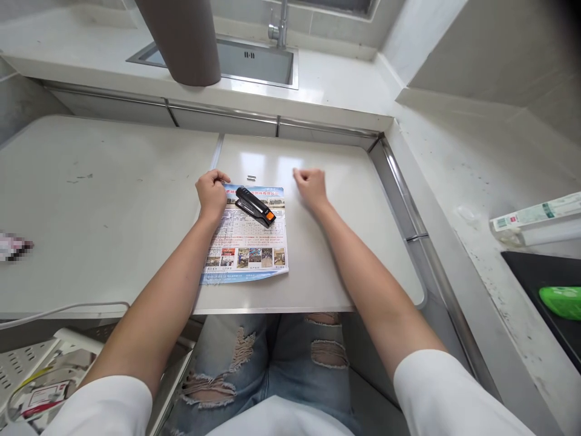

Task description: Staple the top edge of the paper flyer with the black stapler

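Observation:
A colour-printed flyer point(252, 233) with rows of small photos lies on the white table, its left side full of staple-like marks. On its upper half rests a black stapler point(255, 207) with an orange button at its near end. My left hand point(212, 192) is closed at the flyer's upper left corner, its fingers curled over the edge. To the right of the flyer, my right hand point(311, 186) makes a loose fist, slightly blurred, with nothing visible in it. Just beyond the flyer's top edge lie small staple strips point(251, 178), apart from both hands.
The white folding table point(149, 181) has a seam left of the flyer. Behind it are a counter with a sink point(254, 60) and a brown column point(186, 36). At the right, a ledge holds a clear packaged roll point(540, 215) and a green object point(563, 301). A white cable point(68, 309) runs at front left.

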The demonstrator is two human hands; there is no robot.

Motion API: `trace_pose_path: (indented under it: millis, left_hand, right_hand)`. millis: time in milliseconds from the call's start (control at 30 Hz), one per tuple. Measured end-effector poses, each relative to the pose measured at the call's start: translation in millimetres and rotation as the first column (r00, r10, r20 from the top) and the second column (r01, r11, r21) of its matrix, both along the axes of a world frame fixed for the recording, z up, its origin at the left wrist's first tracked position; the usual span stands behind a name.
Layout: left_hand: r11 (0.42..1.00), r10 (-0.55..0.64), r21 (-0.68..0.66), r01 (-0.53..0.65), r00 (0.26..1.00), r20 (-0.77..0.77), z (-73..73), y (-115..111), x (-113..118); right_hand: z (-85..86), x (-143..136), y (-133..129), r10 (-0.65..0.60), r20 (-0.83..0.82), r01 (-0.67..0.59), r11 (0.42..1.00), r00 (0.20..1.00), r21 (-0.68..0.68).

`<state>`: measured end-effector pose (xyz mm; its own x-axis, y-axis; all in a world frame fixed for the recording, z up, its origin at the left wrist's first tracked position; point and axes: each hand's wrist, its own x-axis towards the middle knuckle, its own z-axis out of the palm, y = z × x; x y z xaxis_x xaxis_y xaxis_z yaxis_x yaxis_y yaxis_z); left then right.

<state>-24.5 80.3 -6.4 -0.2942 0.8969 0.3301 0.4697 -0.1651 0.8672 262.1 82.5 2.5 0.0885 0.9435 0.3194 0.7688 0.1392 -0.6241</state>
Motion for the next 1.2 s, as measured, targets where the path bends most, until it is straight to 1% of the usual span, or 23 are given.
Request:
trace_pose_path:
  millis: [67,133,200,267,300,367,433,467,500,533,567,633,667,700,767,833,933,967,1033,1100,1133,1200]
  left_hand:
    - [1.0,0.012,-0.018,-0.011,0.999,0.041,-2.3,2,-1]
    - [1.0,0.013,-0.029,-0.011,0.997,0.071,-3.7,3,-1]
    - [0.999,0.011,-0.039,-0.008,0.996,0.086,-3.5,4,0]
    - [0.999,0.012,-0.047,-0.007,0.996,0.089,-2.2,3,1]
    - [0.999,0.015,-0.049,-0.011,0.996,0.088,-1.4,2,2]
    - [0.999,0.021,-0.049,-0.017,0.996,0.082,-0.1,1,2]
    - [0.999,0.018,-0.043,-0.016,0.998,0.067,0.6,0,2]
    - [0.999,0.011,-0.037,-0.009,0.998,0.054,0.7,-1,2]
    - [1.0,0.0,-0.03,0.001,0.999,0.04,0.8,-2,3]
    - [1.0,-0.01,-0.023,0.011,1.0,0.026,0.7,-2,3]
    - [1.0,-0.016,-0.02,0.017,1.0,0.017,0.7,-2,3]
    - [1.0,-0.02,-0.017,0.02,1.0,0.006,0.5,-3,4]
    - [1.0,-0.021,-0.014,0.021,1.0,-0.001,0.4,-3,4]
    - [1.0,-0.024,-0.005,0.024,1.0,-0.014,0.3,-3,4]
    - [0.998,-0.04,0.042,0.043,0.996,-0.076,0.4,-4,5]
    - [0.991,-0.053,0.113,0.072,0.986,-0.156,1.3,-7,6]
    - [0.968,-0.088,0.209,0.137,0.97,-0.226,4.3,-12,10]
    - [0.958,-0.126,0.224,0.181,0.963,-0.239,5.6,-15,12]
    - [0.924,-0.249,0.219,0.313,0.928,-0.277,8.3,-20,17]
    - [0.858,-0.423,0.156,0.489,0.846,-0.324,10.4,-26,24]
    - [0.81,-0.516,0.102,0.577,0.784,-0.344,11.1,-29,27]
    - [0.696,-0.672,-0.043,0.717,0.629,-0.39,11.7,-35,34]
  right_hand:
    - [-2.1,48,-5,-0.07,-0.058,0.069,0.997,0.996,-0.032]
    - [-7.9,88,-12,-0.115,-0.137,0.11,0.993,0.984,-0.046]
    - [-14.0,113,-17,-0.152,-0.243,0.146,0.988,0.958,-0.04]
    - [-17.0,121,-19,-0.162,-0.247,0.155,0.987,0.955,-0.047]
    - [-17.0,120,-20,-0.164,-0.2,0.156,0.986,0.966,-0.056]
    - [-14.5,106,-20,-0.18,-0.058,0.176,0.982,0.982,-0.066]
    - [-9.9,81,-22,-0.182,0.072,0.186,0.981,0.981,-0.052]
    - [-7.3,64,-25,-0.155,0.109,0.159,0.987,0.982,-0.035]
    - [-4.6,45,-29,-0.09,0.129,0.093,0.995,0.988,-0.019]
    - [-2.0,26,-33,0.035,0.13,-0.035,0.999,0.991,-0.004]
    - [0.6,5,-38,0.168,0.096,-0.171,0.985,0.981,0.026]
    - [5.4,-32,-49,0.358,-0.024,-0.354,0.93,0.933,0.098]
    - [7.3,-47,-53,0.445,-0.071,-0.436,0.893,0.893,0.114]
    - [8.7,-59,-57,0.511,-0.092,-0.502,0.858,0.855,0.108]
    - [9.6,-72,-62,0.588,-0.088,-0.586,0.809,0.804,0.05]
    - [8.4,-72,-65,0.607,-0.053,-0.608,0.794,0.793,-0.009]
    - [5.9,-51,-67,0.587,-0.008,-0.587,0.81,0.81,-0.011]
    - [5.5,-41,-68,0.579,0.001,-0.579,0.816,0.816,-0.007]
    - [5.6,-19,-70,0.57,0.0,-0.57,0.822,0.822,-0.012]
    - [5.4,2,-73,0.564,-0.017,-0.564,0.826,0.826,-0.012]
    - [4.8,12,-76,0.557,-0.025,-0.557,0.83,0.83,-0.005]
    - [2.1,27,-80,0.54,-0.043,-0.54,0.841,0.84,0.016]
